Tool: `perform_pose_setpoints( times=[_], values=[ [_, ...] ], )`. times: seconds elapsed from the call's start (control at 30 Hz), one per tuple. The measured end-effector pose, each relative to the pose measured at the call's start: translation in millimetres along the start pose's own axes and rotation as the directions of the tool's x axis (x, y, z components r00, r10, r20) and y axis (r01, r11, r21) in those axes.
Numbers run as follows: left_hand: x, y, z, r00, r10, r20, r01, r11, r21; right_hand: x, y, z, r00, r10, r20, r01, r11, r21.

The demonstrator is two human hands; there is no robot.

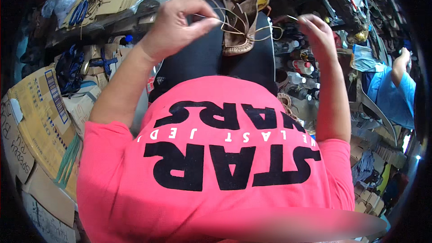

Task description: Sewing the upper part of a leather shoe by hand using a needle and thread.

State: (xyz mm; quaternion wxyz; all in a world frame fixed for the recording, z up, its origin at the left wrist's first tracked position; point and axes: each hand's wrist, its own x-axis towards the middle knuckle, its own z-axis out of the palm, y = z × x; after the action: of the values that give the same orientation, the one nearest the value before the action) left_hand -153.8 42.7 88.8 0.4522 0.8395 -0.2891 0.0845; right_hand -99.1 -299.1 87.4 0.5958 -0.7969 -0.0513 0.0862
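Note:
A brown leather moccasin (237, 50) rests on my lap between my knees, its gathered, stitched toe pointing towards me. Thin pale cord (232, 31) loops out of the stitching at its upper. My left hand (182, 27) is left of the shoe, thumb and forefinger pinched on a strand of that cord. Off to the right and raised, my right hand (318, 33) has its fingers closed on a thin pale tip that pokes out towards the shoe. Whether this tip is a needle or the cord's end, I cannot tell.
Blue-handled scissors (79, 12) lie on cardboard at the upper left. Cardboard boxes (42, 117) line the left side. Several plastic bottles (300, 66) lie right of my legs. Another person in a blue shirt (391, 92) sits at the far right.

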Motion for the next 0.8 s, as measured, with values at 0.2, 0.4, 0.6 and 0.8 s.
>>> perform_pose_setpoints(
  times=[0.2, 0.4, 0.6, 0.8],
  values=[
    [11, 24, 56, 0.852, 0.030, 0.522, 0.456, 0.448, -0.769, 0, -25, 78, 0.869, -0.280, 0.407, -0.085, 0.727, 0.681],
    [-43, -40, -14, 0.948, -0.217, 0.233, 0.171, 0.964, 0.202, -36, 8, 1, 0.875, 0.106, 0.472, 0.211, 0.794, -0.570],
    [-136, -92, -127, 0.643, -0.708, -0.291, 0.587, 0.212, 0.782, -117, 135, -186, 0.888, 0.414, -0.197, -0.192, -0.055, -0.980],
    [-32, -52, -24, 0.919, -0.392, 0.044, 0.354, 0.869, 0.345, -54, 60, -40, 0.942, 0.309, 0.128, -0.199, 0.826, -0.528]
  ],
)
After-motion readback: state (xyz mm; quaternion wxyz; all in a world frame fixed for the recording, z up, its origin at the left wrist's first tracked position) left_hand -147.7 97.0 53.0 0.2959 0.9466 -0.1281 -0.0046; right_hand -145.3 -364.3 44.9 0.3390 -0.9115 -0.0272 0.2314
